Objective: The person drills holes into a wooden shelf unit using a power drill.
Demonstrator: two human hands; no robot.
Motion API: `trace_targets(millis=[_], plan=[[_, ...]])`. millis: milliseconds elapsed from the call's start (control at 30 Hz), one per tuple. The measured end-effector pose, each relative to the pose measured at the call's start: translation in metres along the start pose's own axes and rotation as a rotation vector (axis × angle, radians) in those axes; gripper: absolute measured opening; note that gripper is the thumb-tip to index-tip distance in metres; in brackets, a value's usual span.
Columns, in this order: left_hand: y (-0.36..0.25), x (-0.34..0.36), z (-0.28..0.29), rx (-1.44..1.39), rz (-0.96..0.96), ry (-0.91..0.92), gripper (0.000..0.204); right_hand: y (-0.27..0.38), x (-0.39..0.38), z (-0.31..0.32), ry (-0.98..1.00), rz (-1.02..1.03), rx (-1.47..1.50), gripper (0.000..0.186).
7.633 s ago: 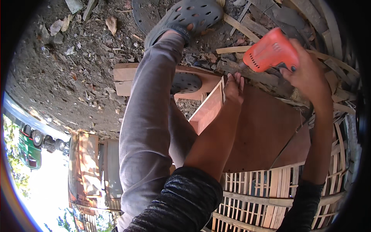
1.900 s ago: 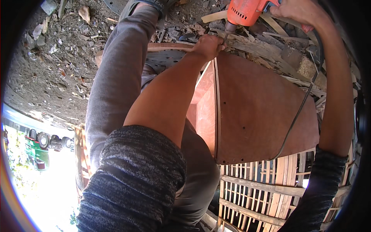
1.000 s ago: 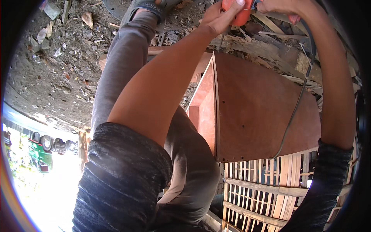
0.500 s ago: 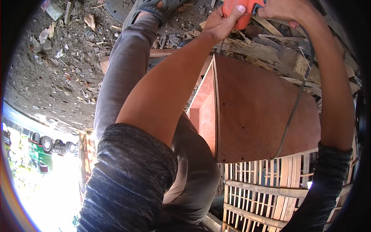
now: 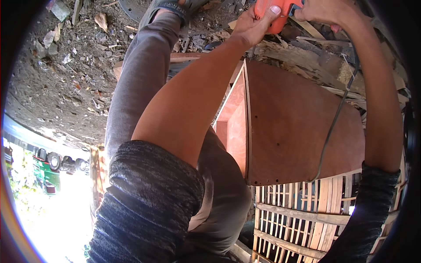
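An orange corded power drill (image 5: 275, 26) is at the top of the view, partly cut off. My left hand (image 5: 256, 27) is closed round its body, thumb lying across it. My right hand (image 5: 323, 11) is wrapped round its handle at the upper right. A thin bit (image 5: 253, 52) points down at the upper corner of a reddish-brown plywood box (image 5: 302, 118). Whether the tip touches the wood cannot be made out. Several small dark holes mark the panel. The drill's dark cord (image 5: 335, 116) trails down across the panel from near my right wrist.
Wood scraps (image 5: 311, 63) lie heaped beyond the box. Leaves and chips litter the dirt floor (image 5: 74, 79) at left. My leg (image 5: 144, 74) stretches beside the box, and a slatted wooden structure (image 5: 302, 215) stands at lower right. A green vehicle (image 5: 46, 175) is outside.
The view has shifted very slightly, with the box and drill a few pixels farther right. Both hands keep their hold on the power drill.
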State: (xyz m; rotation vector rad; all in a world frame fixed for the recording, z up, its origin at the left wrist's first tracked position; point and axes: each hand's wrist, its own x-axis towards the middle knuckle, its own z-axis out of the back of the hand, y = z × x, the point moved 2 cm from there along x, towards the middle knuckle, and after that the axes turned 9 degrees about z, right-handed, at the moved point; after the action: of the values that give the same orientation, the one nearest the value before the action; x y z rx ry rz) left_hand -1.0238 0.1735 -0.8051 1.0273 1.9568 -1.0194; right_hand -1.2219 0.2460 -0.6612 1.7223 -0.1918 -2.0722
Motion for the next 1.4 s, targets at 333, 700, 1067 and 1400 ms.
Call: trace_targets(millis=[333,700,1067,1400], plan=[[0.002,-0.004,0.007,0.151,-0.132,-0.02,0.051,0.006,-0.004,-0.002,-0.057,0.006,-0.05,0.037],[0.006,-0.009,0.001,0.259,-0.109,-0.081,0.061,-0.018,-0.004,-0.011,-0.089,0.094,-0.091,0.042],[0.026,-0.008,0.011,0.284,-0.095,-0.154,0.069,-0.025,0.005,-0.027,-0.189,0.196,-0.169,0.047],[0.022,-0.014,0.019,0.383,-0.12,-0.277,0.083,0.0,0.0,-0.019,-0.157,0.145,-0.182,0.049]])
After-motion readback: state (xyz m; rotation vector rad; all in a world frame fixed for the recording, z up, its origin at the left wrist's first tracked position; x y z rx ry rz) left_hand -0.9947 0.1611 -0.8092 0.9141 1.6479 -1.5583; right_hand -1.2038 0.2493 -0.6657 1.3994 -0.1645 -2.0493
